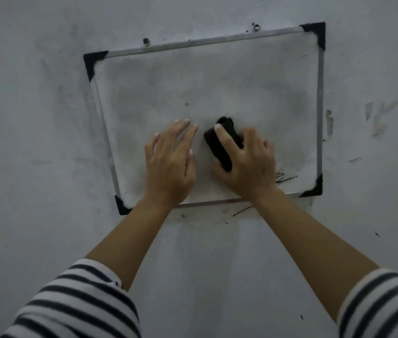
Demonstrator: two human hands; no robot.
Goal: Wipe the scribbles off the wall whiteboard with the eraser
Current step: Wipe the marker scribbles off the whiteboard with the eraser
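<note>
The right hand (249,164) grips the black eraser (220,145) against the lower middle of the whiteboard (156,93); the left hand (171,159) lies flat beside it, fingers spread, holding nothing; scribbles (285,178) remain near the lower right corner; smudged board lies open above both hands.

Hanging slightly tilted on the wall: whiteboard (168,93), silver-framed with 4 black corner caps, surface smeared grey. Pressed against whiteboard's lower middle: black eraser (220,148), oblong, angled, partly covered by fingers. Remaining near whiteboard's lower right corner: dark scribbles (285,178), a few short strokes.
</note>
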